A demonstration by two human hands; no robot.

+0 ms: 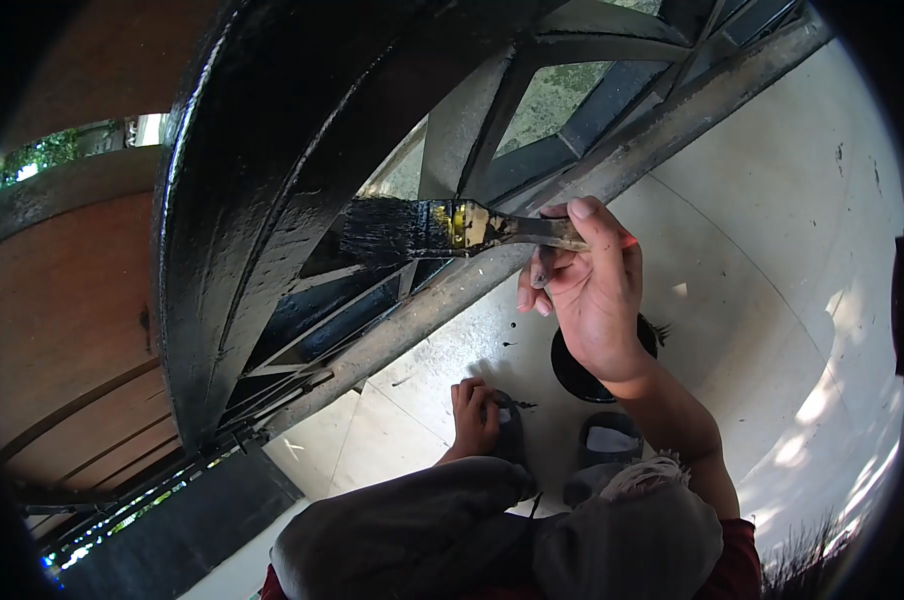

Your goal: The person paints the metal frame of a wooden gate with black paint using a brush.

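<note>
A wide paintbrush (pixel 462 228) with dark, wet-looking bristles lies across the centre of the view. My right hand (pixel 597 285) grips its handle between thumb and fingers, with the bristles pointing left beside a glossy black metal beam (pixel 262 190). Whether the bristle tips touch the metal is hard to tell. Lower down, my left hand (pixel 475 418) hangs near my knee and shoe, its fingers curled; what they hold, if anything, is hidden. Below my right wrist stands a round black container (pixel 575 368), partly covered by the wrist.
Black metal framework (pixel 602 50) runs behind the brush, with a long grey pipe (pixel 452 305) slanting along it. Brown panels (pixel 72 300) fill the left side. The pale floor (pixel 742 250) carries small dark spots. My knees and shoes are at the bottom.
</note>
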